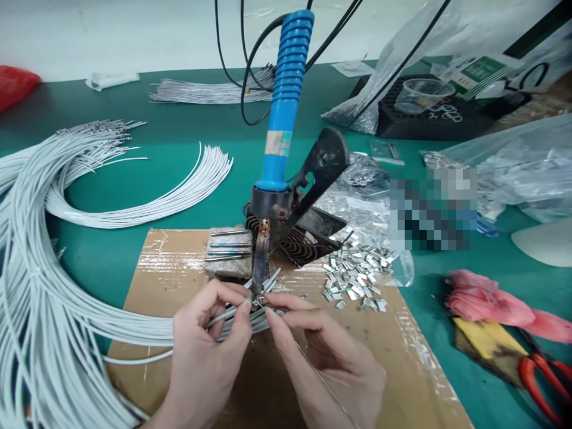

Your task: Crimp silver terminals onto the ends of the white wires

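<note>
A blue-handled soldering iron (pixel 286 107) stands in a black metal stand (pixel 313 190), its dark tip (pixel 260 262) pointing down over a taped cardboard sheet (pixel 179 262). My left hand (pixel 210 351) is closed on a bunch of white wires (pixel 232 319), holding their ends just under the tip. My right hand (pixel 322 357) pinches a thin strand of solder wire (pixel 322 381) and brings its end up to the same spot. Fingertips of both hands almost touch below the tip.
Large loops of white wires (pixel 53 250) cover the green table's left side. A pile of small metal terminals (pixel 357 274) lies right of the iron. A grey block (pixel 227 253) bearing a few wires sits behind my hands. Red-handled pliers (pixel 540 381), pink cloth and plastic bags lie right.
</note>
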Demonstrator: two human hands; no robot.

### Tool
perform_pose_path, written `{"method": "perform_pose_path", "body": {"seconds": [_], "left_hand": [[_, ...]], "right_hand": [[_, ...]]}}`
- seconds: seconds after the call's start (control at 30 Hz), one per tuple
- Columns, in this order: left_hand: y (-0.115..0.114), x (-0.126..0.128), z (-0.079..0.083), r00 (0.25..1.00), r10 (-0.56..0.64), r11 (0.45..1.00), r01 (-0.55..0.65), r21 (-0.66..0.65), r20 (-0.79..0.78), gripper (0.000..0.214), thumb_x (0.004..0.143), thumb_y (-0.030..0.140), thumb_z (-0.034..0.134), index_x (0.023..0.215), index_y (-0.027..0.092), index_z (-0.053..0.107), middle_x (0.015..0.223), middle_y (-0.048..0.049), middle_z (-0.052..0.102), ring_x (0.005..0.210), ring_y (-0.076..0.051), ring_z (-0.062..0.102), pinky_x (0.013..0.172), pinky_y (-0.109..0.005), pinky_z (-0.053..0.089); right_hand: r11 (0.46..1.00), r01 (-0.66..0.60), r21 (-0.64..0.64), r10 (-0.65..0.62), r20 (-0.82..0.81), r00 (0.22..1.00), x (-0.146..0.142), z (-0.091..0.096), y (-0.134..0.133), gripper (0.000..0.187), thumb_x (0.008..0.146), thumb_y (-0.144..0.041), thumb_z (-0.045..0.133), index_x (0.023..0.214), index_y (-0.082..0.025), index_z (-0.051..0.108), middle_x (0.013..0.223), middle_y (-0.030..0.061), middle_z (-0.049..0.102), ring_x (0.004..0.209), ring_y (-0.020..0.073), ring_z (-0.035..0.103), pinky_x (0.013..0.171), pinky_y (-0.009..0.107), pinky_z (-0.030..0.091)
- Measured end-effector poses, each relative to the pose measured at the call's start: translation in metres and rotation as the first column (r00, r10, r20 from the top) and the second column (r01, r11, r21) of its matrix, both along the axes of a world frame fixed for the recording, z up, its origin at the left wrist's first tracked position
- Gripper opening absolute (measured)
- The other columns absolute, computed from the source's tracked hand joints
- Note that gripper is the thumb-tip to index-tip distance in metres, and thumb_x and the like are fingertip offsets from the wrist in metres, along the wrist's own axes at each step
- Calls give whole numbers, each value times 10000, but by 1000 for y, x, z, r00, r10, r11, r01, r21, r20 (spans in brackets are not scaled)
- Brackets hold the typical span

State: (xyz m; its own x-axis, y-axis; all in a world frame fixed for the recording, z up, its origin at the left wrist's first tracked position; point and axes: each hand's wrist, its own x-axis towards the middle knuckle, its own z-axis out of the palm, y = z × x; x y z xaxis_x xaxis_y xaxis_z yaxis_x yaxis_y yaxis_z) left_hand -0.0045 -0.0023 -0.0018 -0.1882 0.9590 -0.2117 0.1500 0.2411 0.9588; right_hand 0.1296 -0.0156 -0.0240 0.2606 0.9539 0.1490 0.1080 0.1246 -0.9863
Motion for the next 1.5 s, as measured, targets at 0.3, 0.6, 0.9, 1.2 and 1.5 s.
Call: {"method": "perform_pose_path", "body": {"seconds": [0.3,0.6,0.9,1.2,1.5], "left_hand": [[1,0,-1,1000,16,1000,-16,-9,-3,134,834,174,698,708,214,679,844,-6,753,743,-148,705,639,-189,554],[-1,-3,-4,999,-8,1000,8,-15,41,125,848,181,709,728,210,684,857,-9,760,753,-137,716,640,-164,552],[-15,6,1,988,67,997,-60,-57,137,115,786,179,751,696,206,686,759,-2,753,701,-143,706,648,-178,564],[-41,-10,-7,999,-42,997,43,-61,20,72,851,270,740,889,222,701,607,57,596,504,-101,495,484,-165,408],[-55,-55,-10,885,-205,945,291,151,-419,126,843,199,742,741,272,751,792,-17,720,760,-208,649,697,-253,487]], "right_hand": [[999,-19,-33,19,-12,1000,0,1,-1,144,852,-139,752,752,-238,722,962,37,819,922,199,775,829,276,603],[998,-9,-69,5,-57,998,-2,1,-4,158,870,-170,735,729,-224,688,950,45,810,918,197,772,831,263,582],[992,-43,-121,68,205,976,8,-6,-3,235,1006,-295,585,808,-225,691,748,2,693,692,161,652,650,255,508],[979,-149,-142,168,132,977,11,1,-10,272,978,-275,608,714,-208,610,700,-20,592,651,137,561,594,239,436],[972,-131,-193,146,65,987,14,-6,-18,283,968,-320,635,709,-206,638,694,-9,622,671,152,594,622,255,466]]}}
